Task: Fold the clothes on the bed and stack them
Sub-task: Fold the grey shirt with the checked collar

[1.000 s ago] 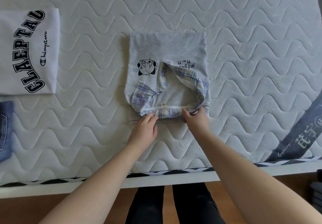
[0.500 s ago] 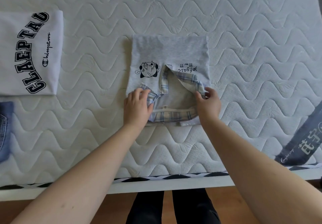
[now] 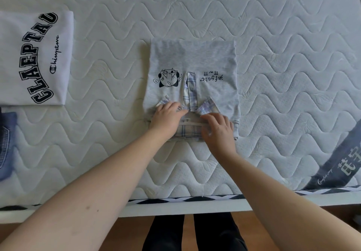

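Observation:
A folded grey shirt with a plaid collar, a cartoon print and small lettering lies in the middle of the white quilted mattress. My left hand rests on the left collar flap, its fingers spread flat over the neckline. My right hand lies flat on the collar at the right, pressing it down. The plaid placket runs straight up between both hands. A folded white T-shirt with black block letters sits at the far left.
Folded blue jeans lie at the left edge below the white T-shirt. A dark grey strap with white characters crosses the mattress corner at the right. The mattress front edge and wooden floor are just below my arms.
The open collar has been closed: both hands moved inward from the collar's sides and now press the flaps flat, and the placket lies straight.

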Available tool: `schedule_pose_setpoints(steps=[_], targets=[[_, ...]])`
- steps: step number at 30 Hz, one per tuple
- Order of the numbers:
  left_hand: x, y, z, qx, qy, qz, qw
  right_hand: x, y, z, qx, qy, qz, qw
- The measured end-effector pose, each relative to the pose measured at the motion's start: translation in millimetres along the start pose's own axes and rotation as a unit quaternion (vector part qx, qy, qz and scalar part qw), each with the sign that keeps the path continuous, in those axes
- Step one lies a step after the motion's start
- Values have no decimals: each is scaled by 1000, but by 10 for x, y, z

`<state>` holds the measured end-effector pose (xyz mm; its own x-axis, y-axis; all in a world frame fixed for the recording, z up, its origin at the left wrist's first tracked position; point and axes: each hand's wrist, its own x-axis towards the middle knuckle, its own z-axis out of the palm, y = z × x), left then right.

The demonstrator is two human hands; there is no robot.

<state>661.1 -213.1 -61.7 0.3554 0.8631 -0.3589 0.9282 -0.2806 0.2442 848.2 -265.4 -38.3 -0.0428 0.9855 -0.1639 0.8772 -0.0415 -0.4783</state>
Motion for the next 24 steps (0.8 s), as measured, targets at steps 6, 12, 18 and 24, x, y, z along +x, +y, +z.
schedule_pose_setpoints(steps=[6, 12, 18, 24], targets=[[-182, 45, -30, -13, 117, -26, 993, 197, -54, -19, -98, -48, -26, 994], [-103, -10, -71, 38, 68, -71, 994, 441, -39, 25, -132, -66, -20, 989], [-44, 91, -140, 74, 95, -96, 988, 349, -63, -18, -72, 1, -18, 997], [-73, 145, -39, 98, 195, -11, 976, 299, -64, -22, -58, 2, -9, 998]])
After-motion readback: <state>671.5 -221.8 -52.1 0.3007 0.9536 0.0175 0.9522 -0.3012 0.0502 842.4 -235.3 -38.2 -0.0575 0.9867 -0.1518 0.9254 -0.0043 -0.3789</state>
